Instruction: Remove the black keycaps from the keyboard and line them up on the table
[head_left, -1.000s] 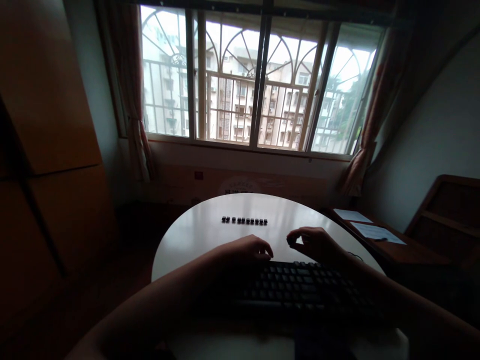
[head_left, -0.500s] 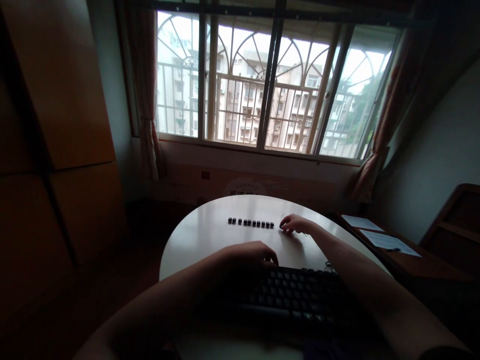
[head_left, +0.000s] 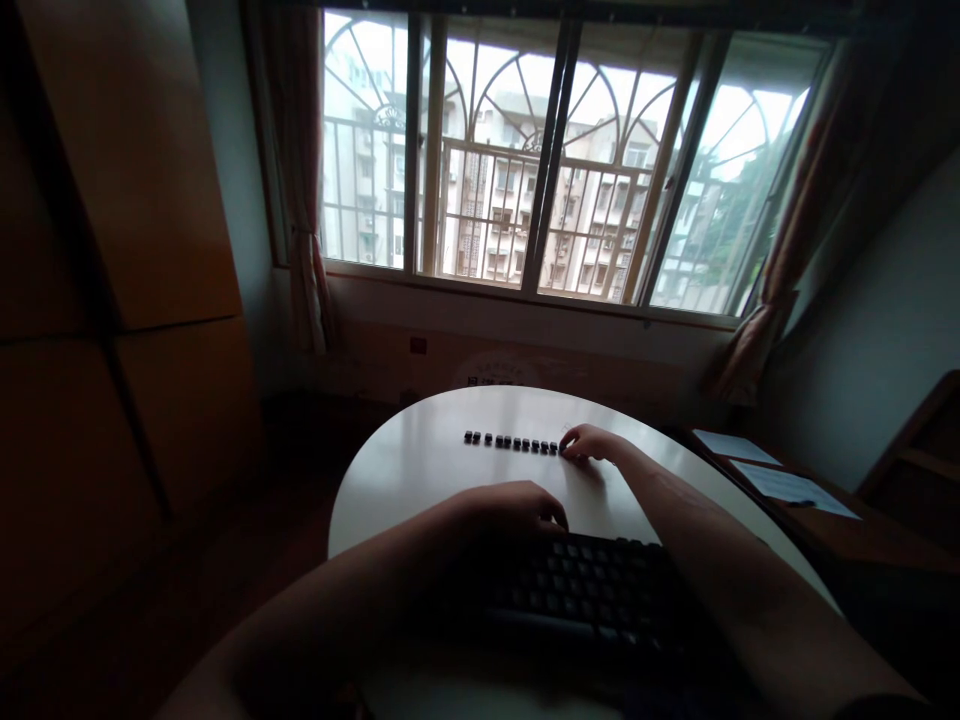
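A row of small black keycaps (head_left: 517, 443) stands on the white round table (head_left: 390, 470), with small gaps at its left end. My right hand (head_left: 590, 442) is closed at the row's right end, its fingertips pinching a dark keycap (head_left: 563, 449) beside the last one. Nearer to me lies a black keyboard (head_left: 592, 585), its left part in shadow and behind my left arm. My left hand (head_left: 521, 507) is at the keyboard's far edge, fingers curled down onto it; the fingertips are partly hidden.
To the right, sheets of paper (head_left: 795, 488) and a dark pen-like object lie on a brown wooden surface (head_left: 892, 540). A wooden cabinet (head_left: 172, 400) stands at the left. Behind the table is a barred window (head_left: 525, 180) with tied curtains.
My right hand has brought the keycap left, up against the right end of the row. My left hand stays at the keyboard. The whole view has shifted slightly.
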